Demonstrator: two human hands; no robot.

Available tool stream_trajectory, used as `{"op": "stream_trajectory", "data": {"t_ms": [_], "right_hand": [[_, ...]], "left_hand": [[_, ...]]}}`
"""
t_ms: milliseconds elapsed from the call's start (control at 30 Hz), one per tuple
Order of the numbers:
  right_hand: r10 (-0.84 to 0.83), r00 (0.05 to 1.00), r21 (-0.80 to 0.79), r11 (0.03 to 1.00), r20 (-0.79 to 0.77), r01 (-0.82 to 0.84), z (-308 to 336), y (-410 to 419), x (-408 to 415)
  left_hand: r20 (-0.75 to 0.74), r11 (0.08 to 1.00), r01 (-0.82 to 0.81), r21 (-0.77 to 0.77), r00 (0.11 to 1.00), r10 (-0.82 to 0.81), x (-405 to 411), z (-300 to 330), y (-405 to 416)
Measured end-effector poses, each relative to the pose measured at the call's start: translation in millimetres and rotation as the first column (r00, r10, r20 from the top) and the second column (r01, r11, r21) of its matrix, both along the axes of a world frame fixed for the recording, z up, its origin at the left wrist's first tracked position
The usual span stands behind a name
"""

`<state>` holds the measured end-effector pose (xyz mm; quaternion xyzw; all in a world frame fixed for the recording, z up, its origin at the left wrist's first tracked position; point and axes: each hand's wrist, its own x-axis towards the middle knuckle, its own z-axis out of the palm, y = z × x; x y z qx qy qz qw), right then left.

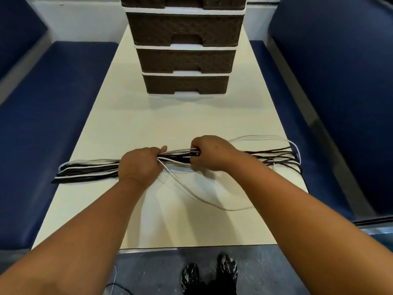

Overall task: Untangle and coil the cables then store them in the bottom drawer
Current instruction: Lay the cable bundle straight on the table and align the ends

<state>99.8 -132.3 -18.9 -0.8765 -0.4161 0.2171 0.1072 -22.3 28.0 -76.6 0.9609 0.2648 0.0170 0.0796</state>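
Gripping the cable bundle (178, 155) mid-frame, your left hand (139, 165) and right hand (209, 153) clench it, ends trailing outward both ways.

Cables (178, 155) black and white mixed, table (170, 120) cream, drawer (186, 84) fronts dark brown woven-textured in white frame (185, 46), benches (53, 107) navy blue, shoes (228, 267) black with white marbling.
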Motion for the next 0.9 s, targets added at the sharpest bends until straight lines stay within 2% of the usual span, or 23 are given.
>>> {"op": "stream_trajectory", "data": {"t_ms": [167,367,500,633,700,767,833,900], "right_hand": [[0.017,0.996,-0.07,0.997,-0.088,-0.023,21.2,-14.2,26.3],[-0.139,0.987,-0.139,0.982,-0.086,0.126,33.9,-69.9,58.7],[-0.224,0.973,-0.201,0.952,0.046,0.229,33.5,-101.8,69.8],[-0.249,0.914,-0.242,0.911,0.321,0.333,29.8,-125.3,75.6],[-0.279,0.851,-0.199,0.896,0.445,0.397,27.0,-135.9,79.2],[-0.355,0.772,-0.077,0.884,0.528,0.46,25.1,-149.6,84.6],[-0.472,0.683,0.081,0.85,0.557,0.521,26.2,-171.2,93.3],[-0.568,0.641,0.181,0.804,0.516,0.566,31.7,-197.6,104.2]], "left_hand": [[-0.001,1.0,0.001,-0.006,1.0,-0.001,0.7,-0.6,1.7],[0.002,1.0,-0.001,-0.006,1.0,0.001,0.2,-2.0,1.5],[0.018,1.0,0.014,0.015,1.0,-0.015,-0.8,-4.6,3.6],[0.019,0.999,0.019,0.027,1.0,-0.02,-0.1,-5.6,3.4],[0.011,1.0,0.021,0.01,1.0,-0.021,-0.2,-4.6,2.7],[0.004,1.0,0.014,0.003,1.0,-0.014,0.3,-3.2,2.2],[0.004,1.0,0.008,0.012,1.0,-0.008,1.0,-3.0,1.9],[0.001,1.0,0.002,0.023,1.0,-0.002,1.5,-3.4,2.6]]}}
